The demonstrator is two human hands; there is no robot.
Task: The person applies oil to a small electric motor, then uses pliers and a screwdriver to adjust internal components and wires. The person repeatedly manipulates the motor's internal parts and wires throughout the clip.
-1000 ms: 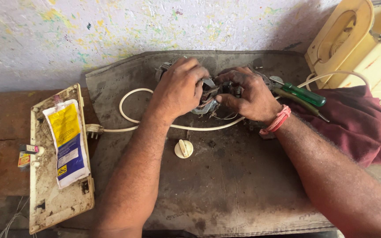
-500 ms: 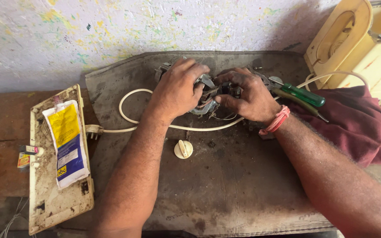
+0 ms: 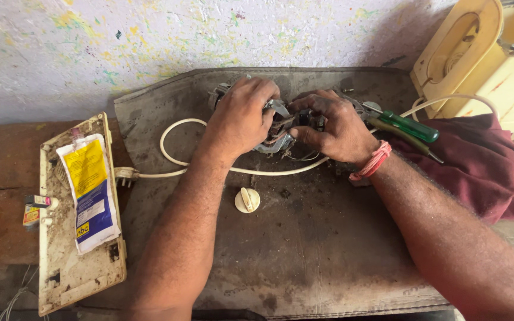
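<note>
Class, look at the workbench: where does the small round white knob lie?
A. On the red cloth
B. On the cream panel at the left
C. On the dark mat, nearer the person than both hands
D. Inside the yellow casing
C: the white knob lies alone on the dark mat, below the left hand and right hand.

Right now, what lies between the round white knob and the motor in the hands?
In the head view, the white power cord crosses the dirty mat between the knob and the motor; otherwise only bare mat.
</note>
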